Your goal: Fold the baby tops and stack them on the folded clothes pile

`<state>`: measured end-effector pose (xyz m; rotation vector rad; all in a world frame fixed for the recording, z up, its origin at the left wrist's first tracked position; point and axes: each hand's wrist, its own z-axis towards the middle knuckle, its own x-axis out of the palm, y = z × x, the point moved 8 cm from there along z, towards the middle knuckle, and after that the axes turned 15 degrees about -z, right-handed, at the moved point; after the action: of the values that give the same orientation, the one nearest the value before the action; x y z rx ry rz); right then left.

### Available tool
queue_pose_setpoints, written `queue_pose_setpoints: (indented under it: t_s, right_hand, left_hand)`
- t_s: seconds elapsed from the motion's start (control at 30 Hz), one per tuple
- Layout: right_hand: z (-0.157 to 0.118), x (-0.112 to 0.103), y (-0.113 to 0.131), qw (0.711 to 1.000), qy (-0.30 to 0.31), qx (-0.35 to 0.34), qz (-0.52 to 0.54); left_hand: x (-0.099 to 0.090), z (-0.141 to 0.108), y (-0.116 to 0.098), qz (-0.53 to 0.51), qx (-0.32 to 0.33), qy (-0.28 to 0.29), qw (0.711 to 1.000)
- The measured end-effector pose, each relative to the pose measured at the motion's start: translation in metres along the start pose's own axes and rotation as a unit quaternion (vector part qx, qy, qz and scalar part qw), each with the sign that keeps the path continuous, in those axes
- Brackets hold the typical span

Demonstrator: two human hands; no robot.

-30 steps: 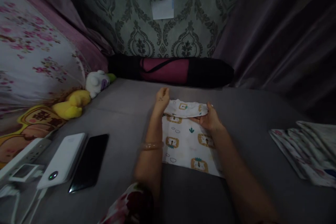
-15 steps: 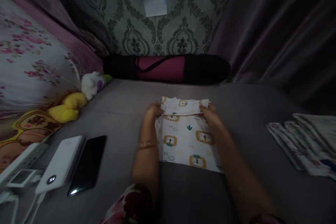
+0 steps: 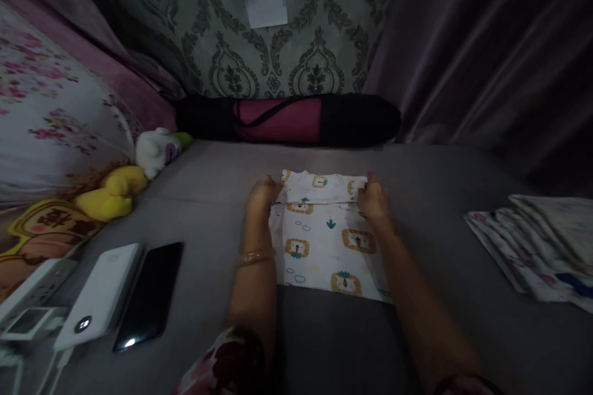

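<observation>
A white cloth (image 3: pixel 319 253) printed with orange lion faces and green leaves lies flat on the grey bed cover, its far end folded over into a band. Whether it is a garment I cannot tell. My left hand (image 3: pixel 265 191) is closed at the left end of the folded band, fingertips gripping its edge. At the opposite end, my right hand (image 3: pixel 373 199) pinches the right corner of the band. Both hands are slightly blurred, and the right forearm covers part of the cloth's right side.
On the right sits a stack of folded cloths (image 3: pixel 532 247). To the left lie a black phone (image 3: pixel 151 296), a white power bank (image 3: pixel 102 293), a power strip (image 3: pixel 39 284) and plush toys (image 3: pixel 111 194). A long black and pink bag (image 3: pixel 278 120) lies along the wall.
The fingers of both hands have shifted slightly along the ends of the folded band. The cloth keeps its shape; the whole view has moved a little.
</observation>
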<state>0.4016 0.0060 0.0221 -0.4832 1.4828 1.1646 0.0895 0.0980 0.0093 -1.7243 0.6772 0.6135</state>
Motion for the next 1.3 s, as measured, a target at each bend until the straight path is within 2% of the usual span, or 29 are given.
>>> queue_pose_setpoints:
  t_s: [0.07,0.13,0.27,0.37,0.5,0.67,0.77,0.93,1.07,1.3]
  right_hand:
    - [-0.008,-0.011,0.016,0.994,-0.045,-0.029,-0.093]
    - [-0.018,-0.010,0.042,0.981,-0.066,-0.107,-0.145]
    - [-0.043,0.024,0.094,0.939,-0.011,-0.297,-0.172]
    - [-0.055,0.052,0.107,0.919,0.049,-0.338,-0.199]
    - [-0.058,0.064,0.105,0.913,0.081,-0.333,-0.223]
    - [-0.054,0.064,0.102,0.919,0.097,-0.318,-0.214]
    - [-0.050,0.063,0.094,0.932,0.085,-0.275,-0.220]
    - [-0.045,0.057,0.079,0.947,0.042,-0.196,-0.250]
    - [-0.045,0.058,0.077,0.948,0.036,-0.190,-0.251]
    - [-0.038,0.053,0.075,0.954,0.068,-0.197,-0.216]
  left_hand:
    - [-0.003,-0.001,-0.016,-0.012,0.064,-0.046,0.997]
    - [0.002,-0.005,-0.036,-0.023,0.142,-0.060,0.988]
    - [0.033,-0.015,-0.066,-0.011,0.245,-0.011,0.969]
    - [0.061,-0.020,-0.072,0.025,0.286,0.022,0.958]
    - [0.077,-0.020,-0.059,0.077,0.260,-0.014,0.962]
    - [0.073,-0.019,-0.048,0.102,0.213,-0.059,0.970]
    - [0.068,-0.020,-0.046,0.117,0.183,-0.073,0.973]
    - [0.067,-0.020,-0.044,0.132,0.152,-0.080,0.976]
    - [0.068,-0.021,-0.043,0.139,0.161,-0.084,0.974]
    - [0.065,-0.022,-0.047,0.109,0.172,-0.054,0.978]
